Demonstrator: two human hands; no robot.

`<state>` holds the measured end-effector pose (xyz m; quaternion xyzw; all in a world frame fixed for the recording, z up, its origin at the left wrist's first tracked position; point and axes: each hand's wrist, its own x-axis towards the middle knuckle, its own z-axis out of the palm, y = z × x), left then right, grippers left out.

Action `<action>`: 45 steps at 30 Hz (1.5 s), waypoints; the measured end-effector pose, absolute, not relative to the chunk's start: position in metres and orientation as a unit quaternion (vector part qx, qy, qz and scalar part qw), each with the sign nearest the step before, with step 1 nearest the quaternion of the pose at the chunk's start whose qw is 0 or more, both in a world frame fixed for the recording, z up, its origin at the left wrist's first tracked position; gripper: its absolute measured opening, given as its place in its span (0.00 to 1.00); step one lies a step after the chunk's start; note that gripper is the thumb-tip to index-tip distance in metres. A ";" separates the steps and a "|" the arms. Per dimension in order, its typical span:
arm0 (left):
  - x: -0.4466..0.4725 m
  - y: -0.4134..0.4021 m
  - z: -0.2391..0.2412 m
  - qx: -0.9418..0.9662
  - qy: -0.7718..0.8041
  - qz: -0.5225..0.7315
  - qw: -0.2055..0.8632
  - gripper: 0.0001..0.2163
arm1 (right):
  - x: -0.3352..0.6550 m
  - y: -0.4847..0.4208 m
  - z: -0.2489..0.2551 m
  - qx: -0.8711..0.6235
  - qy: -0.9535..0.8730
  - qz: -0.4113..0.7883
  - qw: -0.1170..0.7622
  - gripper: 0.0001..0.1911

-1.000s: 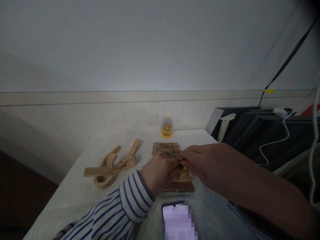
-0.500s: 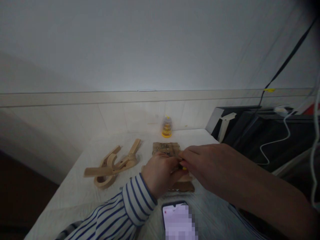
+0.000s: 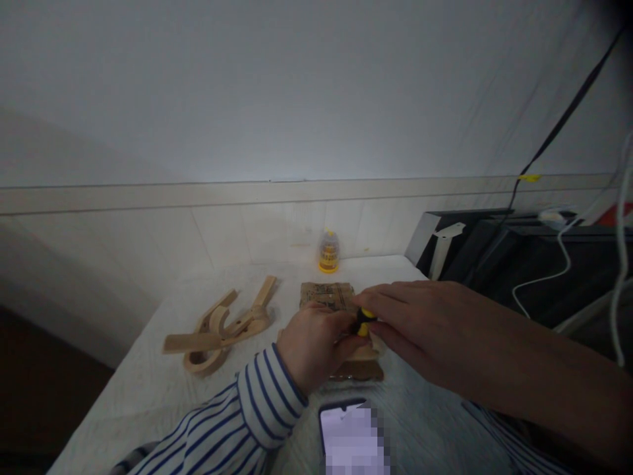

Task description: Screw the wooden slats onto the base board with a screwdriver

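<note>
A small yellow-and-black screwdriver [image 3: 364, 322] shows between my two hands; its tip is hidden. My left hand [image 3: 316, 343], in a blue-and-white striped cuff, is closed with thumb and forefinger at the screwdriver's black part. From the right, my right hand [image 3: 413, 316] pinches the yellow handle between thumb and fingers. Under both hands lie pale wooden pieces [image 3: 363, 354], mostly covered, and brown printed packaging [image 3: 326, 295] sticks out beyond them. Another brown flat piece [image 3: 359, 371] shows on the near side.
Joined curved wooden parts [image 3: 217, 336] lie on the white-covered table [image 3: 143, 369] at left. A yellow-based clear screwdriver-bit case [image 3: 329, 253] stands by the wall. A phone [image 3: 351, 435] lies in front. Dark panels [image 3: 494, 264] and a white cable [image 3: 566, 257] are at right.
My right fingers have shifted and opened a little around the screwdriver, so more of its yellow-and-black handle shows. My left hand stays almost where it was.
</note>
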<state>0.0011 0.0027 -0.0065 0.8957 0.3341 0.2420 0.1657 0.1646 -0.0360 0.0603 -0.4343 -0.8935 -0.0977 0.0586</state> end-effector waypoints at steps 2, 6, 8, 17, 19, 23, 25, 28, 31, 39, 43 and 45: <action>0.001 0.003 -0.007 0.896 0.334 0.242 0.166 0.05 | 0.165 -0.035 0.059 -0.431 -0.895 -0.097 0.052 0.07; 0.001 0.004 -0.008 0.895 0.339 0.237 0.166 0.04 | 0.165 -0.032 0.058 -0.423 -0.899 -0.103 0.055 0.09; 0.001 0.003 -0.008 0.894 0.347 0.231 0.165 0.04 | 0.164 -0.031 0.058 -0.420 -0.900 -0.104 0.056 0.10; 0.000 0.004 -0.007 0.903 0.328 0.227 0.160 0.04 | 0.165 -0.030 0.056 -0.440 -0.892 -0.090 0.044 0.08; 0.000 0.004 -0.007 0.904 0.326 0.227 0.157 0.05 | 0.164 -0.030 0.056 -0.444 -0.890 -0.093 0.043 0.08; 0.000 0.005 -0.008 0.905 0.322 0.223 0.164 0.05 | 0.163 -0.031 0.056 -0.447 -0.888 -0.094 0.050 0.08; 0.000 0.004 -0.007 0.907 0.318 0.221 0.165 0.05 | 0.163 -0.031 0.057 -0.441 -0.891 -0.096 0.050 0.08; 0.000 0.003 -0.006 0.908 0.318 0.219 0.164 0.05 | 0.163 -0.031 0.057 -0.431 -0.895 -0.107 0.050 0.09; 0.000 0.003 -0.005 0.906 0.324 0.216 0.165 0.05 | 0.164 -0.031 0.057 -0.429 -0.895 -0.107 0.052 0.09; 0.000 0.004 -0.004 0.904 0.322 0.218 0.179 0.05 | 0.162 -0.033 0.058 -0.440 -0.893 -0.084 0.050 0.09; 0.001 0.003 -0.004 0.899 0.325 0.228 0.182 0.04 | 0.160 -0.033 0.058 -0.444 -0.891 -0.081 0.050 0.08; 0.001 0.003 -0.005 0.897 0.323 0.232 0.192 0.04 | 0.162 -0.032 0.056 -0.438 -0.894 -0.079 0.057 0.09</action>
